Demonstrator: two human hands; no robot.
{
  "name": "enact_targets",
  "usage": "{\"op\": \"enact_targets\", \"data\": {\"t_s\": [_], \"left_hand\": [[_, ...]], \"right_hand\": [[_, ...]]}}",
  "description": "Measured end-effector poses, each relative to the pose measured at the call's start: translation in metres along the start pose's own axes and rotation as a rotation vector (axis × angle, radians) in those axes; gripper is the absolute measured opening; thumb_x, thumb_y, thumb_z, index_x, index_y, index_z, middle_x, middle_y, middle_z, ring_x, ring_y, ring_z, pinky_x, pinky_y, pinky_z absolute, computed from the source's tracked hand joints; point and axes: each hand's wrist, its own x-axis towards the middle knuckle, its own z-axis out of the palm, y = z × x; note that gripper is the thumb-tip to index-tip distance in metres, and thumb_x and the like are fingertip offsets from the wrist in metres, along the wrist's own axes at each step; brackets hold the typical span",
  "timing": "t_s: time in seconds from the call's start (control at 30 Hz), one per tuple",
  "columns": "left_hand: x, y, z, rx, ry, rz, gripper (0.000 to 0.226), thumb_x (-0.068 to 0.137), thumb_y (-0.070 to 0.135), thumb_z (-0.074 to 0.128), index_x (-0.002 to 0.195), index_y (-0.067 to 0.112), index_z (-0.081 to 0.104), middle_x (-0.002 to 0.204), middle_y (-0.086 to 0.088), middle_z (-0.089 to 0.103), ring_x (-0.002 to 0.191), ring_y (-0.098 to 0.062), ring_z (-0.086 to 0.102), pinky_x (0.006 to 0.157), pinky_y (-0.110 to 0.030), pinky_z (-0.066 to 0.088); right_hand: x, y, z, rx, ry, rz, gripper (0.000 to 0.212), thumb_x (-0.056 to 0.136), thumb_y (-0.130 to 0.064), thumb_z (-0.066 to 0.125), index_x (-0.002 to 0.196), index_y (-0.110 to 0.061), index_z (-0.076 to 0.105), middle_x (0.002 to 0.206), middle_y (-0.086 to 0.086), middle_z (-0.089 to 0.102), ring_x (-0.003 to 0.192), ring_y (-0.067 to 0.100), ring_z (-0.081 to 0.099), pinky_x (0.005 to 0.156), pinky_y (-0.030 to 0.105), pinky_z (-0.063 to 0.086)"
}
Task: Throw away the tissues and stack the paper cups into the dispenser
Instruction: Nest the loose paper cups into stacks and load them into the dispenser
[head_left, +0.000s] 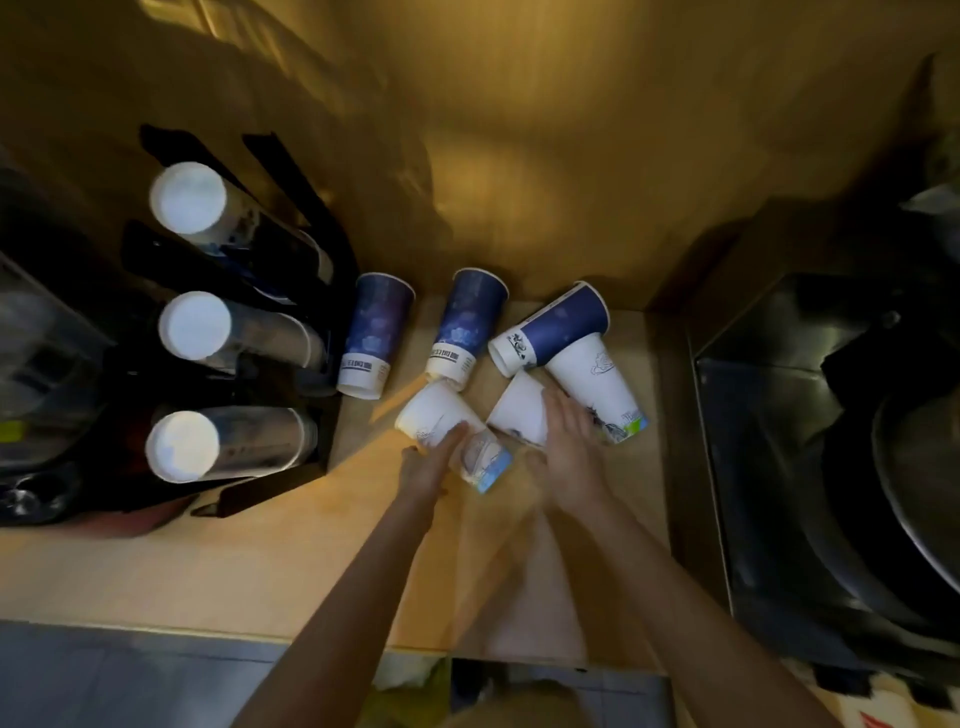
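Observation:
Several paper cups lie on their sides on the wooden counter (260, 561). Three are dark blue: one (376, 335) beside the dispenser, one (467, 325) in the middle, one (553, 327) to the right. Three are white. My left hand (431, 460) grips the white cup (447, 434) nearest me. My right hand (569, 441) rests on a small white cup (519, 413), next to a larger white cup (597, 387). The black cup dispenser (244, 332) stands at the left with three stacks; their white bottoms (195, 325) face me. No tissue shows on the counter.
A metal sink (831, 467) with a dark pan fills the right side. A yellowish wall rises behind the cups. Clear plastic containers (47, 353) sit at the far left. Below the counter edge, a bin with pale crumpled material (410, 675) is partly visible.

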Motion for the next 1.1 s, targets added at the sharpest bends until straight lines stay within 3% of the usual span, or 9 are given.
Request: {"op": "enact_targets", "data": {"t_s": [0.1, 0.23, 0.43, 0.53, 0.6, 0.77, 0.9, 1.0, 1.1], "left_hand": [[0.004, 0.004, 0.011, -0.044, -0.077, -0.059, 0.046, 0.079, 0.041, 0.065, 0.113, 0.013, 0.049, 0.110, -0.004, 0.055, 0.098, -0.023, 0.050, 0.083, -0.035, 0.039], [0.011, -0.002, 0.020, -0.063, 0.022, 0.020, 0.036, 0.078, 0.029, 0.069, 0.106, 0.012, 0.052, 0.102, -0.007, 0.060, 0.073, -0.012, 0.054, 0.058, -0.027, 0.040], [0.018, -0.034, 0.004, 0.040, 0.084, 0.107, 0.062, 0.064, 0.040, 0.078, 0.111, 0.007, 0.056, 0.107, -0.013, 0.069, 0.091, -0.026, 0.067, 0.061, -0.028, 0.051], [0.017, -0.047, -0.005, 0.073, 0.062, 0.127, 0.059, 0.066, 0.042, 0.077, 0.111, 0.010, 0.055, 0.105, -0.010, 0.070, 0.093, -0.025, 0.067, 0.069, -0.033, 0.054], [0.018, -0.047, -0.008, 0.063, 0.032, 0.128, 0.057, 0.068, 0.038, 0.076, 0.112, 0.009, 0.055, 0.105, -0.010, 0.069, 0.094, -0.025, 0.067, 0.070, -0.033, 0.054], [0.017, -0.041, -0.011, 0.114, 0.000, 0.168, 0.045, 0.071, 0.034, 0.075, 0.105, 0.010, 0.060, 0.104, -0.012, 0.071, 0.090, -0.023, 0.067, 0.072, -0.033, 0.054], [0.006, -0.025, -0.022, 0.219, 0.069, 0.253, 0.061, 0.063, 0.036, 0.081, 0.110, 0.007, 0.055, 0.111, -0.010, 0.067, 0.092, -0.021, 0.064, 0.078, -0.034, 0.053], [-0.018, 0.000, -0.023, 0.352, 0.184, 0.509, 0.070, 0.064, 0.022, 0.082, 0.122, 0.007, 0.045, 0.116, -0.009, 0.059, 0.095, -0.018, 0.054, 0.077, -0.031, 0.046], [-0.053, 0.026, -0.015, 0.372, 0.227, 0.781, 0.080, 0.061, 0.021, 0.083, 0.128, 0.012, 0.039, 0.117, 0.003, 0.050, 0.104, -0.010, 0.048, 0.073, -0.014, 0.043]], "right_hand": [[0.007, 0.004, 0.009, 0.043, -0.055, 0.045, 0.083, 0.078, -0.022, 0.064, 0.145, -0.011, 0.016, 0.152, 0.013, 0.027, 0.138, 0.032, 0.025, 0.116, 0.044, 0.019], [0.006, 0.005, 0.013, 0.095, -0.025, 0.126, 0.086, 0.073, -0.025, 0.070, 0.142, -0.015, 0.021, 0.144, 0.011, 0.039, 0.132, 0.030, 0.034, 0.109, 0.041, 0.026], [0.005, 0.003, 0.008, 0.408, 0.039, 0.337, 0.082, 0.054, -0.047, 0.080, 0.122, -0.014, 0.047, 0.121, 0.010, 0.059, 0.116, 0.028, 0.051, 0.097, 0.042, 0.044], [-0.001, 0.000, -0.001, 0.795, 0.117, 0.377, 0.074, 0.053, -0.019, 0.086, 0.116, -0.017, 0.049, 0.096, -0.007, 0.065, 0.083, 0.002, 0.062, 0.065, 0.012, 0.052], [-0.007, -0.002, 0.001, 0.882, 0.146, 0.355, 0.079, 0.055, -0.004, 0.085, 0.121, -0.019, 0.044, 0.096, -0.022, 0.058, 0.082, -0.012, 0.058, 0.062, 0.002, 0.046], [-0.026, -0.017, 0.021, 0.785, 0.242, 0.421, 0.082, 0.052, -0.011, 0.088, 0.122, -0.013, 0.044, 0.096, -0.015, 0.055, 0.087, 0.005, 0.054, 0.078, 0.018, 0.048], [-0.035, -0.016, 0.026, 0.746, 0.227, 0.432, 0.070, 0.046, -0.030, 0.085, 0.107, -0.011, 0.059, 0.100, 0.005, 0.068, 0.084, 0.014, 0.063, 0.080, 0.035, 0.054], [-0.036, -0.012, 0.028, 0.767, 0.215, 0.441, 0.072, 0.041, -0.037, 0.079, 0.107, -0.015, 0.060, 0.099, 0.008, 0.070, 0.090, 0.023, 0.066, 0.082, 0.040, 0.056], [-0.036, -0.010, 0.030, 0.798, 0.188, 0.442, 0.078, 0.037, -0.042, 0.077, 0.110, -0.020, 0.058, 0.102, 0.006, 0.070, 0.093, 0.024, 0.066, 0.083, 0.045, 0.056]]}}
